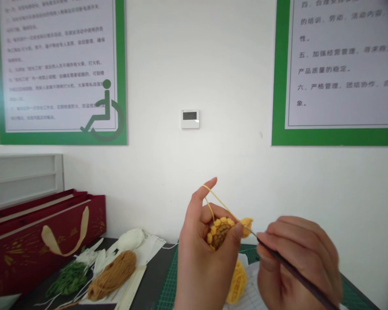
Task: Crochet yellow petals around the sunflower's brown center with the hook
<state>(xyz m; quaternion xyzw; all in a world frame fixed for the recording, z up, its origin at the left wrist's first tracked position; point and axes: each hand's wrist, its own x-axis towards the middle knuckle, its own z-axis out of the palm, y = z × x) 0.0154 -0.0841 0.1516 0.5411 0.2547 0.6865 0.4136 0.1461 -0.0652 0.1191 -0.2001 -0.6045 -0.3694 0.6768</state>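
Note:
My left hand [203,254] pinches a small crocheted flower piece [223,230], brown in the centre with yellow petals round it. Yellow yarn [218,201] runs taut over my raised left forefinger down to the piece. My right hand [297,262] is closed round a dark crochet hook [291,269] whose tip meets the piece's right edge. A ball of yellow yarn [236,282] lies below, partly hidden behind my left hand.
A green cutting mat [168,284] lies on the dark table. At left are skeins of brown yarn [113,275], green yarn [69,277] and white yarn [131,239], and dark red gift bags [35,241]. Two posters hang on the white wall ahead.

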